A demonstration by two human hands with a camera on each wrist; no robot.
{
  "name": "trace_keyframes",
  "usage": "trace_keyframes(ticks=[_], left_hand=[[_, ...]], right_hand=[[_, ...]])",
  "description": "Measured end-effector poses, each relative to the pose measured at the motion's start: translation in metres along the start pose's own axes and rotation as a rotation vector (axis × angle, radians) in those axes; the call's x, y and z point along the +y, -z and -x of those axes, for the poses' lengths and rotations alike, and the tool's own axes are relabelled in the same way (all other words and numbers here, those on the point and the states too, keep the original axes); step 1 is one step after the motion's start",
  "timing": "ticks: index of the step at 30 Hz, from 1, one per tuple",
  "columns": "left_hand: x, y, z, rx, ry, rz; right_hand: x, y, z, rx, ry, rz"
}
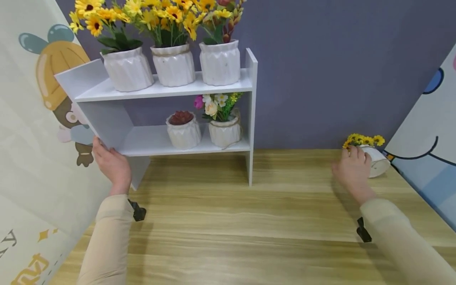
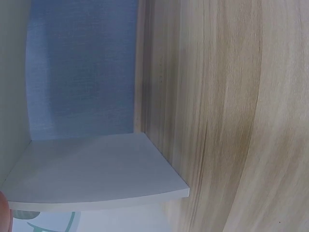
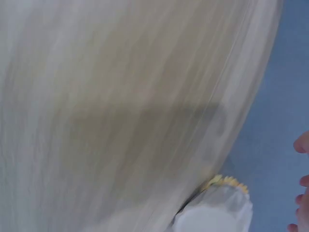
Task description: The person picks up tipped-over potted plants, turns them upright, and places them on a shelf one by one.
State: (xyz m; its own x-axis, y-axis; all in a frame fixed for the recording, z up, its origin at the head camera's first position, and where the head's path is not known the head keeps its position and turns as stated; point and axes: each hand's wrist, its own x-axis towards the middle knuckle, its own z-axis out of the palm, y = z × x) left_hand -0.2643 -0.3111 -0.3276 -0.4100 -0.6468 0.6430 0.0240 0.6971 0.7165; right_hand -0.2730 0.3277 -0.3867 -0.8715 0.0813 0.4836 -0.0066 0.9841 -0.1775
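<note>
A white two-tier shelf (image 1: 167, 152) stands against the dark back wall. At the front edge of its left side panel, level with the lower board, my left hand (image 1: 113, 167) grips the panel; a fingertip (image 2: 5, 212) shows there in the left wrist view. On the far right of the table, a white pot of yellow flowers (image 1: 378, 162) lies tipped on its side, base toward me. My right hand (image 1: 352, 170) is just left of this pot, fingers loosely bent; in the right wrist view they are apart from the pot (image 3: 212, 217), holding nothing.
Three white pots (image 1: 174, 67) with mostly yellow flowers stand on the top board. Below, a pot with a reddish-brown plant (image 1: 183, 132) stands beside a pot of mixed flowers (image 1: 225, 132). The wooden table (image 1: 228, 221) meets printed panels at left and right.
</note>
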Motion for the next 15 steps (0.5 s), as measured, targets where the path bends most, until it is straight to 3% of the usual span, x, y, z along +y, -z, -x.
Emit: trace_keyframes(ticks=[7, 15], left_hand=[[-0.001, 0.0, 0.001, -0.008, 0.003, -0.004], [-0.004, -0.001, 0.001, 0.0, -0.025, -0.014]], right_hand=[[0.018, -0.003, -0.007, -0.061, -0.045, 0.013], [0.028, 0.002, -0.017, -0.148, -0.039, 0.07]])
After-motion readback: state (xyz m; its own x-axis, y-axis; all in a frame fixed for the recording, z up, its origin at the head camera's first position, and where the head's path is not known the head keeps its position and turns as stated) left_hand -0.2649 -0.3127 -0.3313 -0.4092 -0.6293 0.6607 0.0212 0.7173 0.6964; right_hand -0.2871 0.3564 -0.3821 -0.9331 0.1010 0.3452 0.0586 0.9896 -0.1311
